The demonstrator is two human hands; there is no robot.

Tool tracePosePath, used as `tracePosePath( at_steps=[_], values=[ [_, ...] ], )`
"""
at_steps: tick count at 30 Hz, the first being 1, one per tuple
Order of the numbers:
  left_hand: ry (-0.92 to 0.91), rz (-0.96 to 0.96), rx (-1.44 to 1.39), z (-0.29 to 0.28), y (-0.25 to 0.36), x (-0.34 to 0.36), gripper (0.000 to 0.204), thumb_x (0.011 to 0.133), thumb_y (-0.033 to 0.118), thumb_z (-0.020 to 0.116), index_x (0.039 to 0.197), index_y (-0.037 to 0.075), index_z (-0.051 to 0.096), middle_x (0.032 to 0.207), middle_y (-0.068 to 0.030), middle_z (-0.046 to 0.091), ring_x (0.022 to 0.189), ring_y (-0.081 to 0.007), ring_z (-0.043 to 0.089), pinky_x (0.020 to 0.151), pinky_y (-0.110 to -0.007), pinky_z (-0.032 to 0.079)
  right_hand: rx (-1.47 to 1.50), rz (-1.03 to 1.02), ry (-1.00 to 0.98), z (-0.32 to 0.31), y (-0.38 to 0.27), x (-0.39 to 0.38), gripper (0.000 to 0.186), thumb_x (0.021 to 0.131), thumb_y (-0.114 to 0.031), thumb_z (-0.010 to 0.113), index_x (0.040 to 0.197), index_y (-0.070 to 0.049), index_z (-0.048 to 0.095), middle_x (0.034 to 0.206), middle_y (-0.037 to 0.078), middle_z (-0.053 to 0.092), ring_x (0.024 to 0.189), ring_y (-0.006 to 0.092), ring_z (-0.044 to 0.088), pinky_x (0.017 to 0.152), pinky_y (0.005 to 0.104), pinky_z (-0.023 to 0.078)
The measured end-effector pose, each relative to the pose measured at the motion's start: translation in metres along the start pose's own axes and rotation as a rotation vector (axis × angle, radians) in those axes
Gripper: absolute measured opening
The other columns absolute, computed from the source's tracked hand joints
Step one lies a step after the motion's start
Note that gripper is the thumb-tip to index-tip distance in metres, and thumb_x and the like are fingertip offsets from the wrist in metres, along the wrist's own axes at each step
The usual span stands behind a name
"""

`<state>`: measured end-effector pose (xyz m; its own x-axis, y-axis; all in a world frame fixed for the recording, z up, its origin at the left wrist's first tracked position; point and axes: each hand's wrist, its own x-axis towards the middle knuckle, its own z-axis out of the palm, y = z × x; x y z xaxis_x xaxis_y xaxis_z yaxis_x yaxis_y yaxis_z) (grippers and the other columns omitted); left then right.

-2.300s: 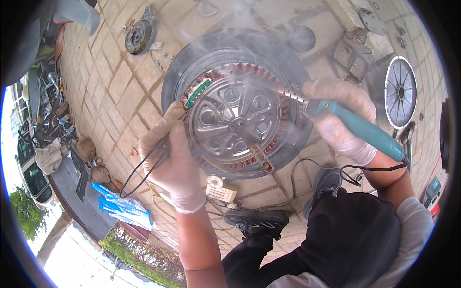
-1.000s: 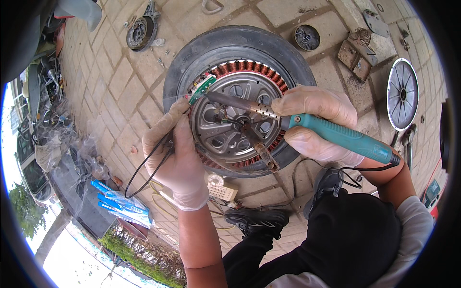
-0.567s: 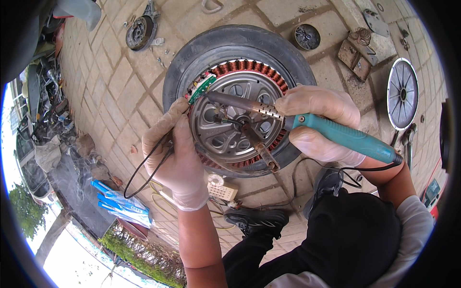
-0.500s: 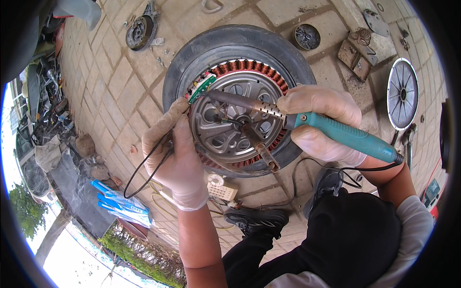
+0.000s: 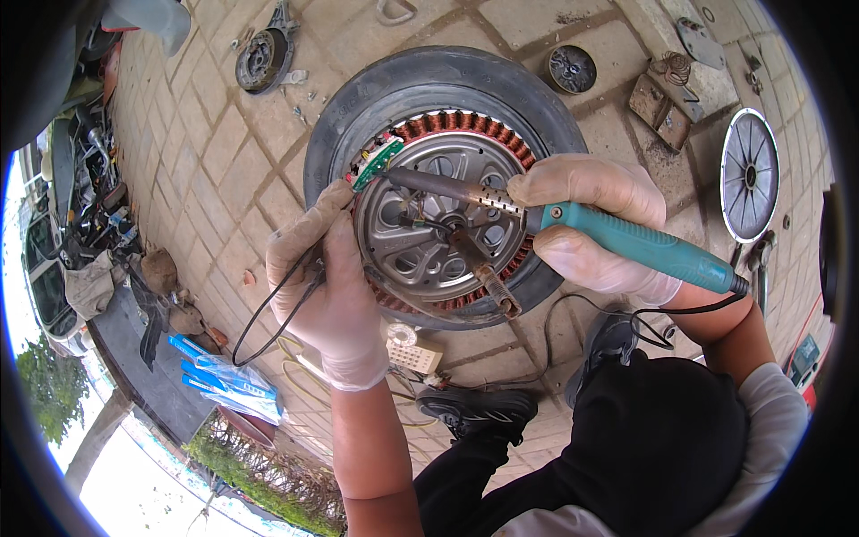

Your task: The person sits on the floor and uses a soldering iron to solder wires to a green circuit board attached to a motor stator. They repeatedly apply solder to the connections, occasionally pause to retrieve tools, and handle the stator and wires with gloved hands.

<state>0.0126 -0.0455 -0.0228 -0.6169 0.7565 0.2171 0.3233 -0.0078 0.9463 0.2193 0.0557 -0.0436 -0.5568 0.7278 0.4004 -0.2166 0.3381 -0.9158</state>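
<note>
In my gloved right hand (image 5: 595, 215) is a soldering iron (image 5: 649, 248) with a teal handle, its dark tip reaching left to a small green circuit board (image 5: 383, 159). That board sits at the upper left of a wheel hub motor's ring of copper windings (image 5: 465, 123). My gloved left hand (image 5: 327, 286) is closed around a looped black wire (image 5: 253, 336). Its fingertips meet by the board's lower end, and exactly what they pinch there is hidden. Around the silver hub (image 5: 404, 234) lies a black tire (image 5: 335, 121); a rusty axle (image 5: 483, 276) sticks up from the centre.
A round silver cover (image 5: 751, 174) lies right on the paving. Beyond the tire are a brake drum part (image 5: 261, 61), a round tin (image 5: 572, 69) and a rusty box (image 5: 659, 112). Near my shoes sits a cream device with a dial (image 5: 413, 351). Blue-and-white packaging (image 5: 228, 380) lies left.
My right hand and the soldering iron's handle have shifted slightly left. The tip stays at the circuit board, and my left hand is almost unmoved.
</note>
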Motion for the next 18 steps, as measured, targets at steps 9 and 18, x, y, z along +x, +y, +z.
tracePosePath(
  at_steps=[9,18],
  values=[
    [0.012,0.006,-0.009,0.0008,-0.0005,-0.0004,0.01,0.09,-0.008,0.056,0.098,-0.004,0.055,0.101,-0.0253,0.067,0.096,-0.026,0.067,0.087,-0.036,0.055,0.039,-0.002,0.01,0.0012,0.0006,-0.0007,0.031,0.076,-0.005,0.076,0.104,-0.001,0.064,0.094,0.013,0.07,0.074,0.019,0.069,0.062,0.0275,0.053],
    [0.011,0.005,-0.013,0.0011,-0.0004,-0.0005,0.01,0.09,-0.008,0.056,0.098,-0.004,0.055,0.101,-0.0256,0.067,0.096,-0.0264,0.067,0.088,-0.036,0.055,0.025,-0.049,0.001,0.0023,0.0039,-0.0001,0.033,0.074,-0.003,0.076,0.105,0.001,0.063,0.094,0.013,0.07,0.072,0.0194,0.069,0.059,0.0273,0.053]
  ],
)
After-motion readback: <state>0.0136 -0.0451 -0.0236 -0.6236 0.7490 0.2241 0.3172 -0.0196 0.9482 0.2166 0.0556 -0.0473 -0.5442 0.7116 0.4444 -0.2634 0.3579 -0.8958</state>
